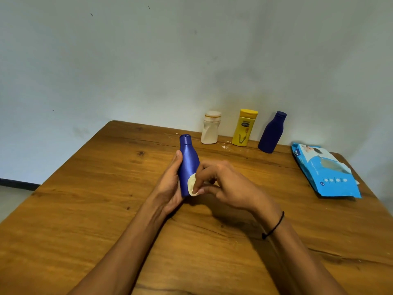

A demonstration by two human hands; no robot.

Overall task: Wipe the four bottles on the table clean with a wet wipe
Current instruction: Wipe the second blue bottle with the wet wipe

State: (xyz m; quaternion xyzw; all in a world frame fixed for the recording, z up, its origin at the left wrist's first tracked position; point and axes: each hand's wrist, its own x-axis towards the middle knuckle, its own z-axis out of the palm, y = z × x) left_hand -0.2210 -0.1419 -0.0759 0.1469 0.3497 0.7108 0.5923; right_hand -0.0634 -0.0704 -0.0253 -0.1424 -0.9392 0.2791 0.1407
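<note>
My left hand (170, 186) grips a shiny blue bottle (188, 160) from its left side and holds it upright, tilted slightly, over the middle of the wooden table (85, 199). My right hand (223, 184) pinches a small folded white wet wipe (192, 185) and presses it against the bottle's lower right side. Three other bottles stand in a row at the far edge by the wall: a white one (210, 130), a yellow one (243, 127) and a dark blue one (271, 133).
A blue pack of wet wipes (325, 173) lies at the table's right side, its flap open. A pale wall rises directly behind the bottles. The table's left edge drops to the floor (12, 199).
</note>
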